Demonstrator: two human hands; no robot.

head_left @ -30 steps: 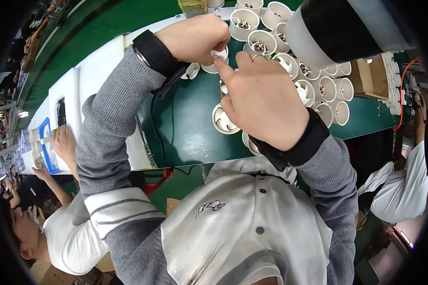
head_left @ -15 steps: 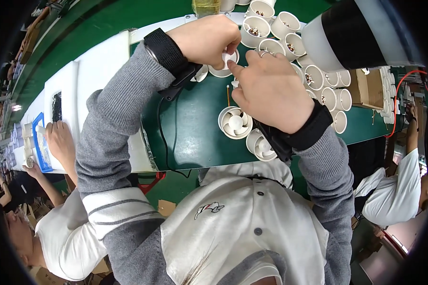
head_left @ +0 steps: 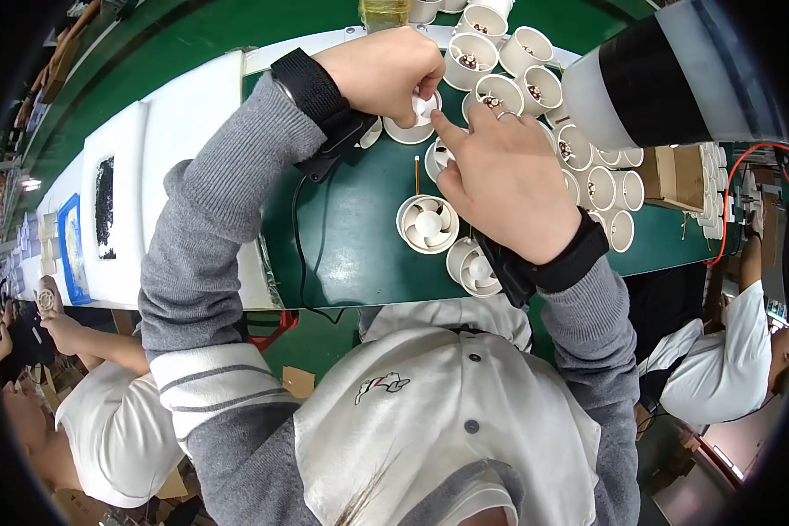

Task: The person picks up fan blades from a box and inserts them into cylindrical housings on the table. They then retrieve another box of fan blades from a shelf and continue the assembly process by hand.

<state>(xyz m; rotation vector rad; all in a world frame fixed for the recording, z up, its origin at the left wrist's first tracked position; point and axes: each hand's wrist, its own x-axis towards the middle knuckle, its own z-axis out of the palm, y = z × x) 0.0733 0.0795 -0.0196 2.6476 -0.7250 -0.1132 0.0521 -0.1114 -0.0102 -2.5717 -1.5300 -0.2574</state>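
Observation:
My left hand (head_left: 384,72) reaches over a short white round cup-like housing (head_left: 408,136) at the table's far side, its thumb and fingers pinched on the white fan wheel (head_left: 424,109) inside. My right hand (head_left: 513,171) has its index finger stretched to the housing's rim and its thumb apart; I see nothing held in it. Partly under that hand stands another white housing (head_left: 436,160). Nearer me are a white fan with curved blades in its housing (head_left: 428,224), a thin lead sticking up behind it, and a second fan (head_left: 476,266) beside my right wrist strap.
Many white cups with copper-coloured parts inside (head_left: 471,60) crowd the far right. A cardboard box (head_left: 675,178) stands beyond them, below a large white-and-black cylinder (head_left: 644,74). A black cable (head_left: 296,232) crosses the green table (head_left: 351,263). Co-workers sit at both sides.
My left hand stays at the housing. My right hand has shifted slightly toward me, showing more of the housing beneath it. The co-worker at left has drawn a hand back from the blue tray.

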